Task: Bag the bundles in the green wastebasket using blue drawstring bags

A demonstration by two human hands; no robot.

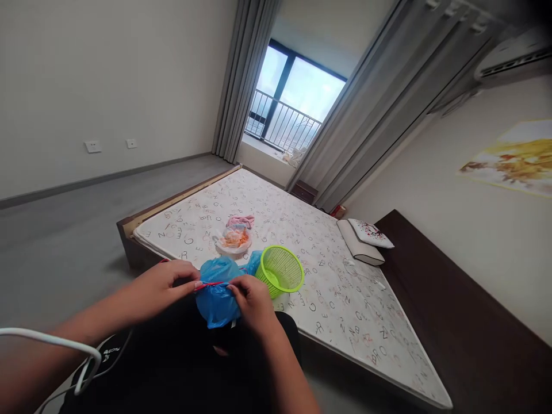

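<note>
A blue plastic bag hangs between my hands above my lap, at the front edge of the bed. A thin red cord runs across the bag, gathered in at that height. My left hand pinches the cord's left part between thumb and index finger, and a bit of red shows behind the knuckles. With closed fingers my right hand grips the cord's other end, against the bag. What is inside the bag is hidden.
On the mattress, a lime-green plastic basket lies tilted beside more blue plastic. Farther back are a clear bag with orange contents and a pink cloth. Pillows lie at right. A white cable crosses lower left.
</note>
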